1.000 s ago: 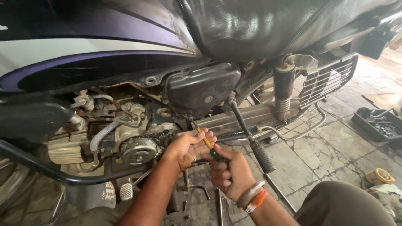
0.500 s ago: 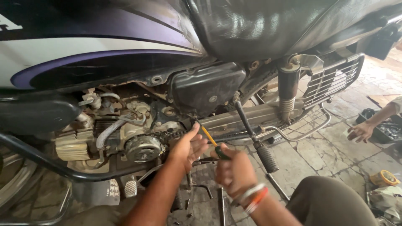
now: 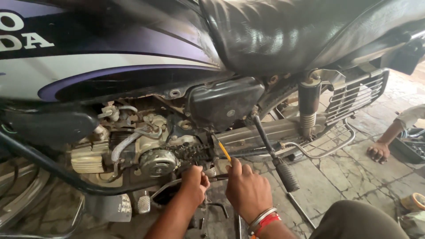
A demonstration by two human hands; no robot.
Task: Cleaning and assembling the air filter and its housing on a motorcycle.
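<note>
Two bare hands raised close together, both with curled fingers.

The left hand (image 3: 194, 182) is closed into a loose fist, forearm coming up from below. The right hand (image 3: 248, 190) is just beside it, back toward the camera, fingers (image 3: 234, 167) pinched and pointing up; its wrist carries bangles.

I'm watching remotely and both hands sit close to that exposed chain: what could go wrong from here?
1. The left hand sits just below the bare drive chain; fingers might get pinched if it turns.
2. The right hand holds a thin yellow-handled tool that could slip off.
</note>
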